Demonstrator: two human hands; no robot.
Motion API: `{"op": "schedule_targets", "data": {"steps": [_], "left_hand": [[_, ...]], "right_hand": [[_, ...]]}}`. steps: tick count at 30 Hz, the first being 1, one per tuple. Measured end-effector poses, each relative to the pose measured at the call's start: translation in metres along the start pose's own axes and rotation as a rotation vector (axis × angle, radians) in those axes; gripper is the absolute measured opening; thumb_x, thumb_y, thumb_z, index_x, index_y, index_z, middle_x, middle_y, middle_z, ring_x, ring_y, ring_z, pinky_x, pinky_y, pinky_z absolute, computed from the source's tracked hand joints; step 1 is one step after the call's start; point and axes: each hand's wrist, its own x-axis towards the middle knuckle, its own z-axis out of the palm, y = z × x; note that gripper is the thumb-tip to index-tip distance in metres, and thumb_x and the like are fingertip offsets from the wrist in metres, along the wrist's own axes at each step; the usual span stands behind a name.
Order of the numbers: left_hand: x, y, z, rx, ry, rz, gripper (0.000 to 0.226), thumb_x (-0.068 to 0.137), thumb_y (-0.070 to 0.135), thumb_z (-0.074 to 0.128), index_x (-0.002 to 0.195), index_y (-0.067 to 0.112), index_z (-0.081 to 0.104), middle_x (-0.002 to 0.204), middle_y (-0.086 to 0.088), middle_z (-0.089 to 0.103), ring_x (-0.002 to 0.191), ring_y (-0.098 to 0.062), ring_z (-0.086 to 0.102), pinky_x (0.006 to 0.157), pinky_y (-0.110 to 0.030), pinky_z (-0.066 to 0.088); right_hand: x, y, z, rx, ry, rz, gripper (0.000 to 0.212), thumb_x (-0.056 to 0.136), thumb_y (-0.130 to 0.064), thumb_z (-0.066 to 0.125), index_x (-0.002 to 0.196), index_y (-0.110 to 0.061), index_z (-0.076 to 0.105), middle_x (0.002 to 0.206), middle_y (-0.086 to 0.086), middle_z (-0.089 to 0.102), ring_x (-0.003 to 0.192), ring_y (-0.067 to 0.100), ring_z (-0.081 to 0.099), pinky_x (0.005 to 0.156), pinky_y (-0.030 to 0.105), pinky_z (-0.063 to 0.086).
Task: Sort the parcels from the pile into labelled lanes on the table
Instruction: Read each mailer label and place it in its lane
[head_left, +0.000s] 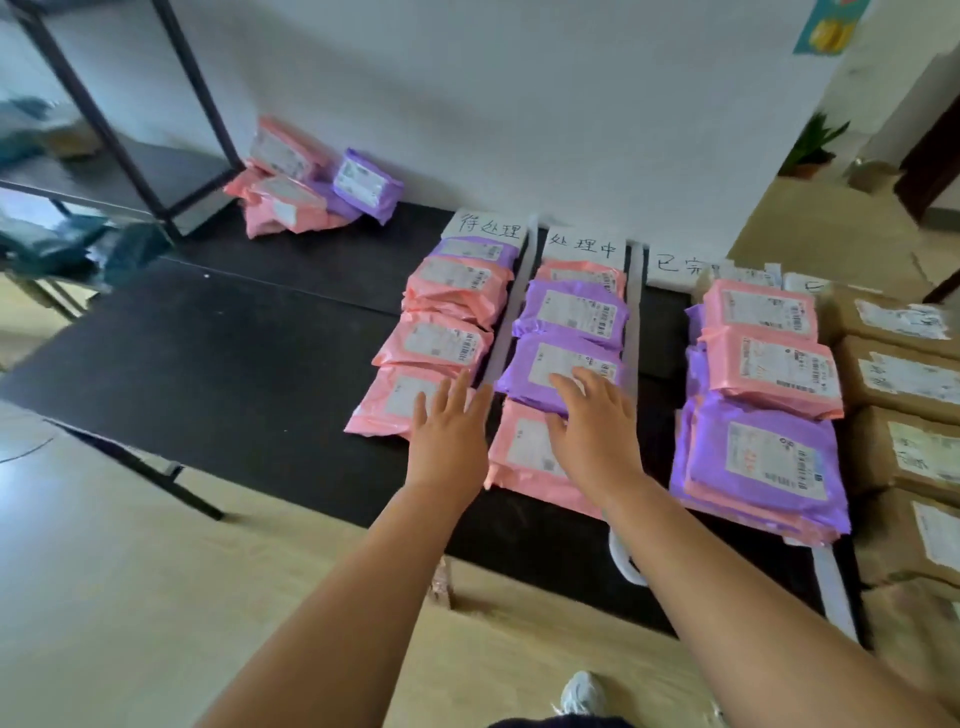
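1. Worktop (234, 374): broad bare stretch on its left half, between the parcel pile (306, 182) at the back and the left lane (447, 317). Open from the near edge.
2. Black shelf frame (130, 119) stands just left of the pile; wall (519, 104) directly behind.
3. Left lane and middle lane (569, 317) are packed end to end, with only a white divider strip (506, 312) between.
4. Narrow bare gap between the middle lane and the right stack (763, 374).
5. Cardboard boxes (904, 374) sit tight against the right stack and block that side.
6. Left hand (449, 436) and right hand (597, 431), fingers spread, cover the near lane ends.
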Motion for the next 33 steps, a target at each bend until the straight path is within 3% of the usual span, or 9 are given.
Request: {"op": "schedule_targets", "data": {"steps": [8,14,22,33], "left_hand": [[-0.049,-0.16,-0.036,0.039,0.032,-0.145,0.072,0.1,0.018,0.047,0.158,0.026,0.004,0.166,-0.004,0.001,0.153,-0.027,0.0,0.123,-0.049,0.005],[-0.061,-0.247,-0.063,0.015,0.057,-0.219,0.062,0.105,0.025,0.039,0.158,0.026,0.006,0.166,-0.004,0.003,0.153,-0.027,0.001,0.122,-0.049,0.004],[-0.022,-0.318,-0.087,-0.021,0.107,-0.242,0.061,0.105,0.023,0.04,0.158,0.025,0.009,0.166,-0.004,0.007,0.153,-0.028,0.003,0.122,-0.049,0.005],[0.101,-0.419,-0.118,0.056,0.073,-0.211,0.061,0.105,0.023,0.039,0.158,0.023,0.01,0.165,-0.004,0.009,0.152,-0.027,0.006,0.123,-0.048,0.009]], "right_hand": [[-0.009,-0.167,0.045,0.048,-0.018,-0.13,0.05,0.095,-0.028,0.062,0.142,-0.026,0.046,0.147,0.003,0.045,0.139,0.026,0.038,0.116,0.045,0.03],[-0.004,-0.254,0.06,0.095,-0.019,-0.161,0.049,0.099,-0.027,0.057,0.146,-0.026,0.043,0.152,0.002,0.041,0.142,0.024,0.034,0.119,0.044,0.027],[0.056,-0.318,0.084,0.064,-0.026,-0.207,0.052,0.098,-0.029,0.06,0.147,-0.025,0.044,0.155,0.004,0.039,0.145,0.023,0.033,0.118,0.042,0.028],[0.209,-0.389,0.121,0.097,-0.047,-0.194,0.053,0.097,-0.029,0.061,0.147,-0.024,0.044,0.152,0.005,0.042,0.141,0.023,0.039,0.117,0.043,0.031]]}}
